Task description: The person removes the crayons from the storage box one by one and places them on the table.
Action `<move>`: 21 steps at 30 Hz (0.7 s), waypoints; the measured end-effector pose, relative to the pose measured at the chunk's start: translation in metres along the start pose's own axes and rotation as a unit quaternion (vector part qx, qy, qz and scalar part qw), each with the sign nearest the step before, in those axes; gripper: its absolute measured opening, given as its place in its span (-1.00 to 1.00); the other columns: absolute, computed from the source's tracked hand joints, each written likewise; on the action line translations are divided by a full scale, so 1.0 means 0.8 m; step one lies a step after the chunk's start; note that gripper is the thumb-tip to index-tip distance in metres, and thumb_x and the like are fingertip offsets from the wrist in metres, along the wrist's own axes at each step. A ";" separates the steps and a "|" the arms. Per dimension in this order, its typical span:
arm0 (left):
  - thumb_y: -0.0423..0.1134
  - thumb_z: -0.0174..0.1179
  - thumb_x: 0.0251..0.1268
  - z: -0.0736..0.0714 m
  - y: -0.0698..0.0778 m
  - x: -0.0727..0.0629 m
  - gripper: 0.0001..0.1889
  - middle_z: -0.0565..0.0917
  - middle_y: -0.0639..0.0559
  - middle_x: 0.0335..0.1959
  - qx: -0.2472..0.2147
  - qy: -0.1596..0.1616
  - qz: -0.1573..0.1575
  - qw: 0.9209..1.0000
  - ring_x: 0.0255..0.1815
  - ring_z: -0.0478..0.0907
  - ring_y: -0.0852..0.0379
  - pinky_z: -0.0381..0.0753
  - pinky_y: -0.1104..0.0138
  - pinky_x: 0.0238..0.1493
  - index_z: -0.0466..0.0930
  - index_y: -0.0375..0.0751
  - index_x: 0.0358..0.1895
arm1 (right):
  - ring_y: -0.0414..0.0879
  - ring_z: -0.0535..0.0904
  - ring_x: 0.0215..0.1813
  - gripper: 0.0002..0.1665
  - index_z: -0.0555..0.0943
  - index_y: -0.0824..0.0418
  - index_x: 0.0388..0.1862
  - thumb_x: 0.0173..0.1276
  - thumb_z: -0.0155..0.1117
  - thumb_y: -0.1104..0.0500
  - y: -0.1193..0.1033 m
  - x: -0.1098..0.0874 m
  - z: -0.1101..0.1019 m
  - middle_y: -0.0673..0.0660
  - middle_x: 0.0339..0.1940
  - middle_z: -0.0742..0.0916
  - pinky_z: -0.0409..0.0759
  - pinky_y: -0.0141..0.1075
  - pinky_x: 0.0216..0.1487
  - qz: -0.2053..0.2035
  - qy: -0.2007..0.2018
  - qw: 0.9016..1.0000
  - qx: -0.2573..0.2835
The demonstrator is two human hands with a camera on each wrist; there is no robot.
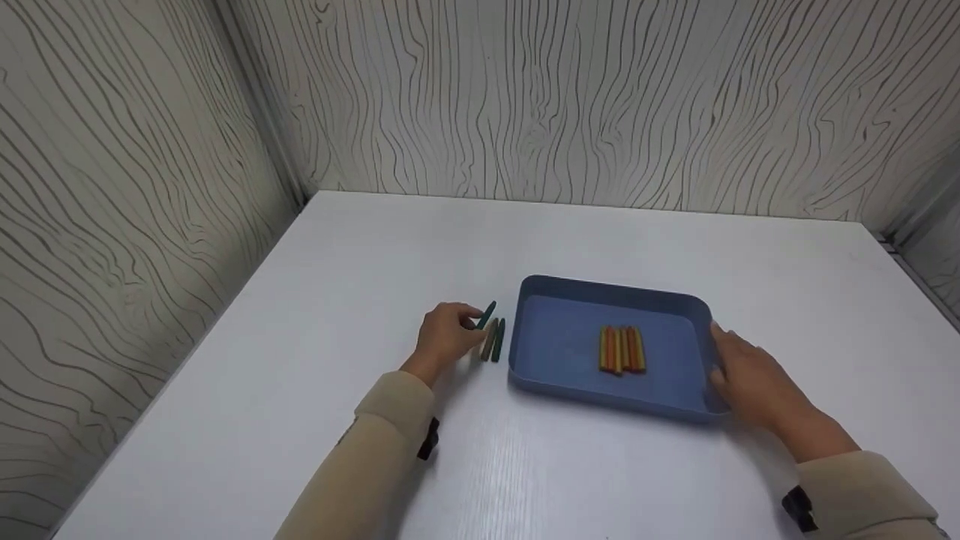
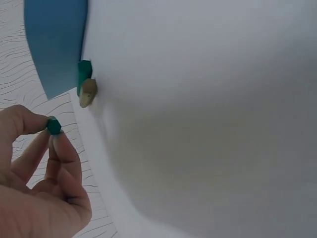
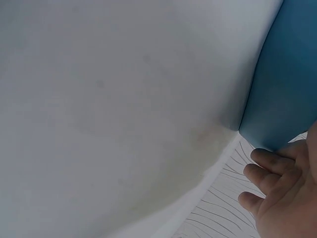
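The left grip (image 1: 450, 330) pinches one green crayon (image 1: 488, 313) between thumb and fingertips, left of the blue tray (image 1: 559, 337); its long axis slants, far end pointing away from the person and rightward. Just beside it on the worktop (image 1: 375, 262) lie two more, one brown crayon (image 1: 489, 340) and one darker crayon (image 1: 499, 341), both running roughly away from the person. Six or seven yellow and orange crayons (image 1: 622, 350) lie side by side in the tray. The right grip (image 1: 757, 382) holds its right rim.
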State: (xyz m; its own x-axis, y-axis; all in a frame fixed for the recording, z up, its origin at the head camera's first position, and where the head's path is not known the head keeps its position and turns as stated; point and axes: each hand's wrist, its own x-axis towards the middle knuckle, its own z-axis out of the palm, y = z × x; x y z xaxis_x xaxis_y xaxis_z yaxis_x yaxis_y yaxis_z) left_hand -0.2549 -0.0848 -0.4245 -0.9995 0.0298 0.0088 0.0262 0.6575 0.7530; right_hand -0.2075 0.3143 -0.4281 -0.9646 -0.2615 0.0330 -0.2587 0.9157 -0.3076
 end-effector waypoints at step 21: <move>-0.31 0.33 0.09 0.010 -0.005 -0.008 -0.67 0.68 -0.11 -0.21 0.024 -0.015 -0.061 0.998 -0.15 0.59 0.00 0.52 0.18 -0.04 0.65 -0.32 -0.04 | 0.48 0.11 0.33 -0.29 -0.01 0.59 0.41 0.41 -0.10 0.26 0.000 0.000 0.000 0.62 0.32 0.23 0.06 0.26 0.26 0.001 0.001 1.000 0.003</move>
State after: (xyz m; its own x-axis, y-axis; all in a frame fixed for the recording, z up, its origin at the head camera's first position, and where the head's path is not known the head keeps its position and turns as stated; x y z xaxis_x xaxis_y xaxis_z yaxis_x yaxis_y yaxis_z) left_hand -0.2485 -0.0818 -0.4328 -0.9944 -0.0299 -0.1015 -0.0938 0.6929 0.7149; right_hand -0.2073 0.3145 -0.4278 -0.9652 -0.2593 0.0342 -0.2567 0.9141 -0.3140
